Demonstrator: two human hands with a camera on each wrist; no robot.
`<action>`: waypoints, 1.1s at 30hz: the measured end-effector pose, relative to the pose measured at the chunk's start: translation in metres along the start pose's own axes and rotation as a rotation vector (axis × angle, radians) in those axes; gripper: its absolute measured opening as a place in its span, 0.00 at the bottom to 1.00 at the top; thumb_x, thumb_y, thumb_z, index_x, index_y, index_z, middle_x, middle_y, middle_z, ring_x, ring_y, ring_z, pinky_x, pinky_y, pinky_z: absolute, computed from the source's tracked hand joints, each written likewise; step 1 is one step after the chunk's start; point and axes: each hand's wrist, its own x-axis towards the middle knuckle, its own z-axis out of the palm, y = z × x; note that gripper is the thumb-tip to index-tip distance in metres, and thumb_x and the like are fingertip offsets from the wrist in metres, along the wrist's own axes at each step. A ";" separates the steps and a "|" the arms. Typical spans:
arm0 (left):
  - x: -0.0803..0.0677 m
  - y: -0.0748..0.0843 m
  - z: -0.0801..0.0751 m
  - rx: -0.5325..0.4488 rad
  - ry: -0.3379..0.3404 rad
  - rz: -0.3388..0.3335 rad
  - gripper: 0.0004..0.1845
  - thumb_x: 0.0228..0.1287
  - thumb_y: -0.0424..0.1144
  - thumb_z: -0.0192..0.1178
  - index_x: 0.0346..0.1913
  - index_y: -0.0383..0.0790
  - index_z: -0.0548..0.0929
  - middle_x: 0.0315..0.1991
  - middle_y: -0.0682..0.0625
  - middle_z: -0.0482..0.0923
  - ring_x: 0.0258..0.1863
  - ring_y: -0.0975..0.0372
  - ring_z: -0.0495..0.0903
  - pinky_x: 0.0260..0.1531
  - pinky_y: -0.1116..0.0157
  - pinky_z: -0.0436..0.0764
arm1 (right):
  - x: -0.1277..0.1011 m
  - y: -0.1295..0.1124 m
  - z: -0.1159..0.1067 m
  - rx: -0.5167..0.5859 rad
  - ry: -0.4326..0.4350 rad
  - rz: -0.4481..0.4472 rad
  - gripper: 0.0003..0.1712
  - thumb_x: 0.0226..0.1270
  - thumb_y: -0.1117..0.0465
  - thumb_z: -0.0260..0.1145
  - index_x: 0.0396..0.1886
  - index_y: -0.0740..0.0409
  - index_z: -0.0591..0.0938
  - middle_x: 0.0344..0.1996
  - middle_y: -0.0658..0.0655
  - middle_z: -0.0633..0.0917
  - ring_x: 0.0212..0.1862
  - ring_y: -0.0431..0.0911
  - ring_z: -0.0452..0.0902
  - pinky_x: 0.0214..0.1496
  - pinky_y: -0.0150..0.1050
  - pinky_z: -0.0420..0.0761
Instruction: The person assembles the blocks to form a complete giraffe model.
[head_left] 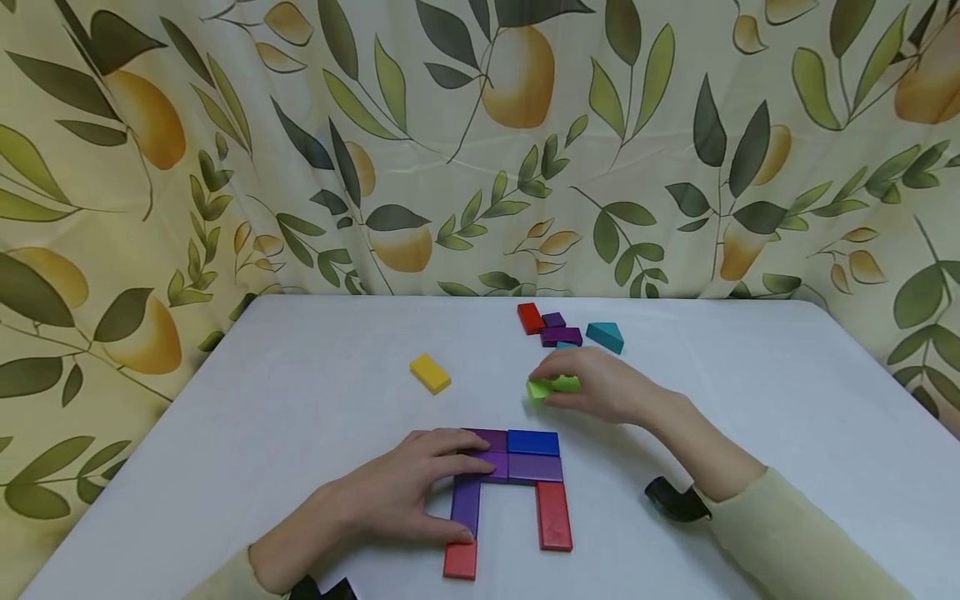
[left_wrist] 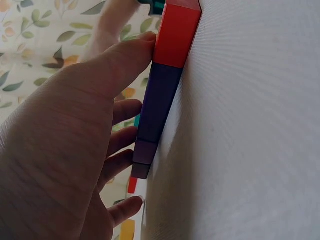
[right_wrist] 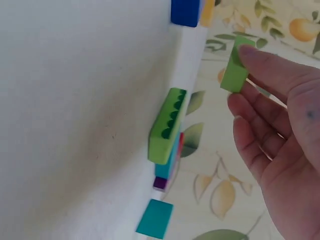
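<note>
- Right hand (head_left: 600, 392): fingers pinch a small green block (right_wrist: 235, 70), lifted just off the surface (head_left: 750, 400).
- 2nd green block (right_wrist: 167, 127) lies flat just beside it.
- Left hand (head_left: 390, 496): fingers straight, pressing the purple blocks (head_left: 480, 475) of the flat block arrangement at the near middle.

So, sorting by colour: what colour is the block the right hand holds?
Light green block, clearest in the right wrist view.

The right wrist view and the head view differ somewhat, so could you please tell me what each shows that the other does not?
Only the right wrist view shows two green blocks: one pinched in the right hand, a scalloped one lying on the table. Only the head view shows the left hand resting on the flat block arrangement and the yellow block. Both show the teal block.
</note>
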 end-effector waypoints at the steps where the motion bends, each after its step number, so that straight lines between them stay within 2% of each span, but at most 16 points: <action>1: 0.000 0.000 0.000 -0.002 -0.003 -0.003 0.36 0.63 0.69 0.60 0.71 0.60 0.74 0.74 0.61 0.61 0.74 0.63 0.57 0.70 0.52 0.63 | -0.004 -0.002 -0.001 0.001 0.007 -0.001 0.17 0.64 0.62 0.74 0.52 0.56 0.88 0.49 0.50 0.86 0.54 0.50 0.80 0.55 0.48 0.82; 6: 0.000 0.000 0.000 -0.016 -0.020 -0.025 0.36 0.62 0.69 0.60 0.71 0.61 0.73 0.74 0.61 0.60 0.74 0.62 0.57 0.69 0.50 0.63 | -0.026 -0.018 -0.003 -0.014 0.004 -0.019 0.17 0.63 0.59 0.75 0.53 0.51 0.88 0.50 0.48 0.85 0.54 0.48 0.80 0.53 0.44 0.83; 14: 0.000 0.002 -0.001 -0.031 -0.030 -0.045 0.36 0.62 0.69 0.61 0.71 0.62 0.73 0.75 0.61 0.59 0.74 0.62 0.57 0.69 0.49 0.64 | -0.059 -0.046 0.005 -0.041 -0.050 -0.114 0.18 0.64 0.57 0.75 0.54 0.48 0.87 0.50 0.44 0.84 0.52 0.42 0.80 0.52 0.41 0.83; 20: 0.001 0.002 -0.001 -0.024 -0.025 -0.040 0.36 0.62 0.69 0.61 0.71 0.62 0.73 0.75 0.61 0.59 0.74 0.62 0.57 0.69 0.49 0.64 | -0.074 -0.065 0.014 -0.029 -0.114 -0.198 0.17 0.67 0.54 0.73 0.55 0.46 0.86 0.50 0.42 0.83 0.51 0.38 0.78 0.53 0.38 0.83; 28: 0.001 0.003 -0.002 -0.018 -0.022 -0.048 0.36 0.61 0.69 0.62 0.71 0.62 0.74 0.74 0.62 0.60 0.74 0.61 0.57 0.69 0.49 0.64 | -0.089 -0.083 0.028 0.068 -0.260 -0.254 0.18 0.74 0.47 0.65 0.59 0.43 0.84 0.48 0.38 0.80 0.48 0.33 0.76 0.49 0.33 0.82; 33: 0.001 0.003 -0.002 -0.020 -0.026 -0.052 0.36 0.61 0.69 0.61 0.71 0.62 0.74 0.74 0.62 0.60 0.74 0.61 0.57 0.69 0.49 0.65 | -0.092 -0.084 0.035 0.025 -0.292 -0.288 0.18 0.73 0.48 0.66 0.58 0.44 0.84 0.47 0.38 0.80 0.47 0.32 0.74 0.48 0.30 0.80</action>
